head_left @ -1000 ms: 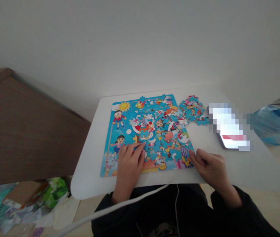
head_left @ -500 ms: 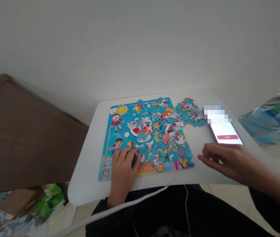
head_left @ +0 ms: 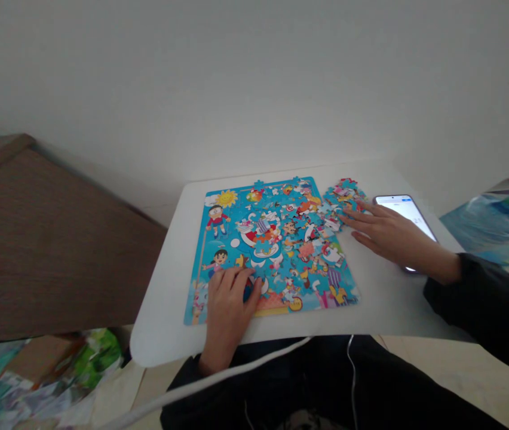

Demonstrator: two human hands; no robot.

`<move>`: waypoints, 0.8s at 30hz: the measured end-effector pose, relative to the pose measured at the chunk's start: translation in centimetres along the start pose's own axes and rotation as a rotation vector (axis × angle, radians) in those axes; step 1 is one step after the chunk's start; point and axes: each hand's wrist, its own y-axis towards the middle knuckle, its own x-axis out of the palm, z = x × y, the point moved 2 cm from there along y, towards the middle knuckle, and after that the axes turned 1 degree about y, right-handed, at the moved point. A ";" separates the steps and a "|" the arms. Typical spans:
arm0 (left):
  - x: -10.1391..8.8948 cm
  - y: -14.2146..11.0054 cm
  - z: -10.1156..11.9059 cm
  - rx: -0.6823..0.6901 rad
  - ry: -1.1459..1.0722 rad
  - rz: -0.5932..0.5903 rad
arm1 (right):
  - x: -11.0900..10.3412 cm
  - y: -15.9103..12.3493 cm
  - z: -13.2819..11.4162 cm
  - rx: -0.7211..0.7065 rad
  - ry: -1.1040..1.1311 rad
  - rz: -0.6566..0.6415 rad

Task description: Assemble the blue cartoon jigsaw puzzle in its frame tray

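A blue cartoon jigsaw puzzle board (head_left: 198, 248) lies on a white table, with loose pieces scattered across its middle and right side. My left hand (head_left: 231, 295) rests on the board's lower left part, fingers slightly bent and the thumb apart; it covers some of the picture. Beyond the board's right edge lies a heap of loose puzzle pieces (head_left: 346, 190). My right hand (head_left: 382, 233) reaches over the heap's near side with its fingers stretched out and apart. The fingertips are at the pieces, but I cannot tell whether they touch. Neither hand shows a piece in its grip.
A phone (head_left: 407, 209) with a lit screen lies partly under my right forearm. The white table (head_left: 165, 280) stands against a wall, beside a brown wooden cabinet (head_left: 57, 251). A white cable (head_left: 236, 370) crosses in front of my body. Bags and a box (head_left: 34, 358) lie at lower left.
My right hand has moved from beside the phone's lower end, up and left to the heap, and its fingers have spread. My left hand stays on the board. The view has shifted slightly.
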 end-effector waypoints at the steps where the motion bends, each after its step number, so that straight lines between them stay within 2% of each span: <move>1: 0.0 0.0 0.0 0.002 0.000 -0.001 | -0.1 -0.5 -0.2 -0.006 0.008 0.004; 8: 0.0 0.0 0.0 0.000 0.005 -0.008 | -0.5 -3.9 -2.2 -0.054 0.012 -0.006; 13: 0.1 0.0 -0.1 0.008 0.015 -0.004 | -1.6 -4.8 -3.1 -0.103 0.085 -0.013; 16: 0.1 0.0 -0.2 0.006 0.020 -0.003 | -2.6 -4.4 -2.8 -0.127 0.124 -0.001; 19: 0.1 0.0 -0.2 0.005 0.014 -0.002 | -3.2 -3.2 -1.6 -0.091 0.136 0.016; 24: 0.1 0.0 -0.1 -0.018 0.009 -0.019 | -1.5 -1.4 0.0 -0.054 0.090 -0.040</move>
